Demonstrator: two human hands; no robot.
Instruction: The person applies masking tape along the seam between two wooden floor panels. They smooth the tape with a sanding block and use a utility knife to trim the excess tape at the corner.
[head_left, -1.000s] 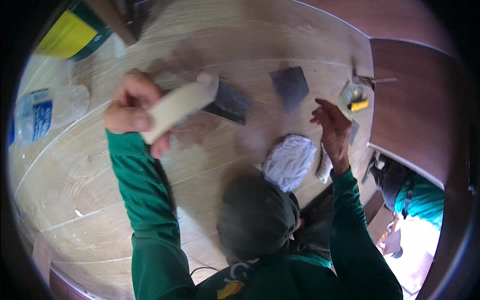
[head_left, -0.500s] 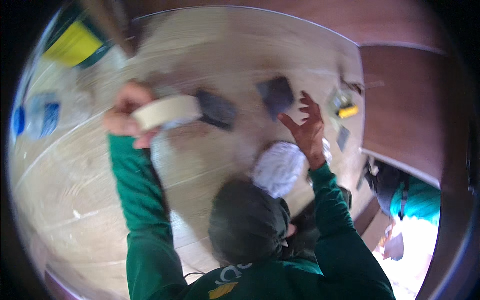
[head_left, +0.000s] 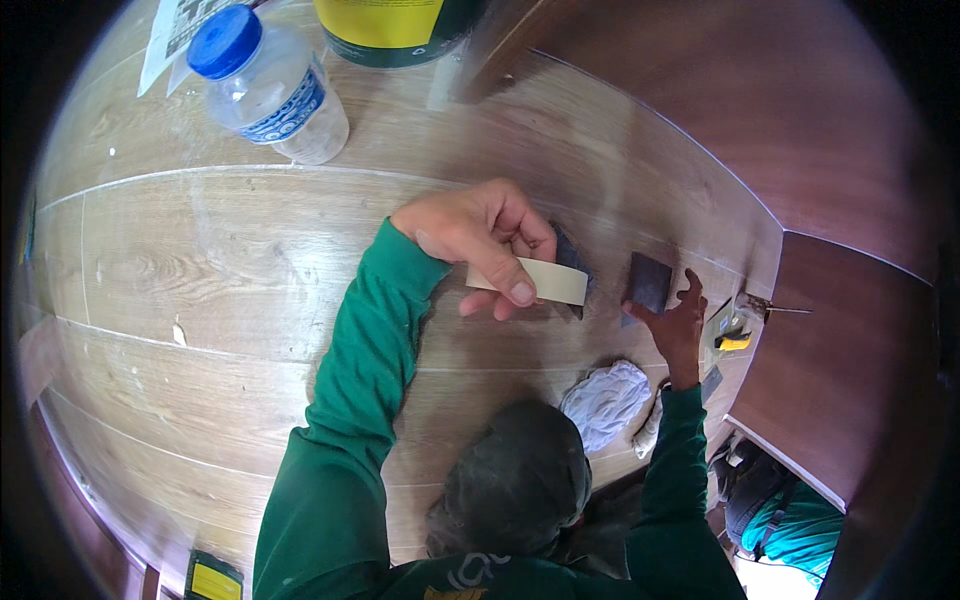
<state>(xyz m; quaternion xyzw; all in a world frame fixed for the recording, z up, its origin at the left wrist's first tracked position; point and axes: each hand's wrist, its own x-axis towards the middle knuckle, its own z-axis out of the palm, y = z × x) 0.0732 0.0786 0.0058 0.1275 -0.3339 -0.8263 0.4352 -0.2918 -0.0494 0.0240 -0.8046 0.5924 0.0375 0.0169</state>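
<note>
My left hand (head_left: pixel 490 250) grips a cream band of masking tape (head_left: pixel 560 282) between thumb and fingers, held over a dark abrasive piece (head_left: pixel 573 240) on the floor. My right hand (head_left: pixel 668 325) has thumb and fingers apart around a second dark square piece (head_left: pixel 651 272); whether it touches that piece is unclear. Below the hands lies a crumpled white cloth (head_left: pixel 605 400). Right of my right hand sits a yellow-handled tool (head_left: pixel 733 342) among smaller items.
A clear plastic bottle (head_left: pixel 275 105) and green-yellow bucket (head_left: pixel 385 30) stand at top left. Brown panels (head_left: pixel 840 350) bound the wood-look floor (head_left: pixel 180 260) on the right. A person in teal (head_left: pixel 800 530) is at lower right; another green-yellow container (head_left: pixel 212 575) is at lower left.
The view has swung, bringing the bottle larger into sight. My left hand with the tape appears farther right; my right hand has come around the dark square, fingers still apart.
</note>
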